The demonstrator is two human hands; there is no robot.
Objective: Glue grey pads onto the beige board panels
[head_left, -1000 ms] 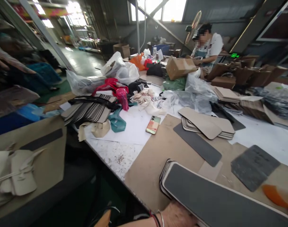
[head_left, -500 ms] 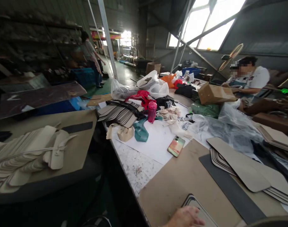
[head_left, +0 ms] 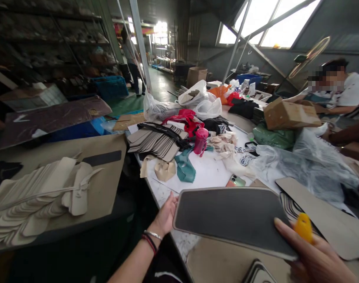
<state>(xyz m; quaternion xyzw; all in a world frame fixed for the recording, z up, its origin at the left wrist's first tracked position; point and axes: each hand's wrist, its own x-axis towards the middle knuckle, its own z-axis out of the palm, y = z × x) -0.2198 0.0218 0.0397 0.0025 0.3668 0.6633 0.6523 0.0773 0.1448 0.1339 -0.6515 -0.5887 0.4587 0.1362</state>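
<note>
A flat dark-grey panel [head_left: 226,218] with a pale edge and rounded corners is held raised above the worktable. My left hand [head_left: 166,215] grips its left end, with the fingers at the edge and behind it. At the right end my right hand [head_left: 315,249] pinches the panel, its thumb lying on the dark face. A yellow object [head_left: 303,227], perhaps a tool handle, sticks up from the same hand; the rest of it is hidden. Below the panel, a small stack of similar panels [head_left: 258,272] lies on a brown board [head_left: 208,257].
A phone [head_left: 236,181], a pink bottle [head_left: 201,140], teal cloth [head_left: 185,166] and clear plastic [head_left: 303,169] lie beyond. Beige panels [head_left: 317,214] are stacked at right, tied pieces [head_left: 40,196] at left. A co-worker [head_left: 341,86] sits far right; another person [head_left: 132,59] stands behind.
The dark panel is now up in both hands; before, one hand was over the stack at the bottom. The view has shifted slightly left, and the standing person has moved right.
</note>
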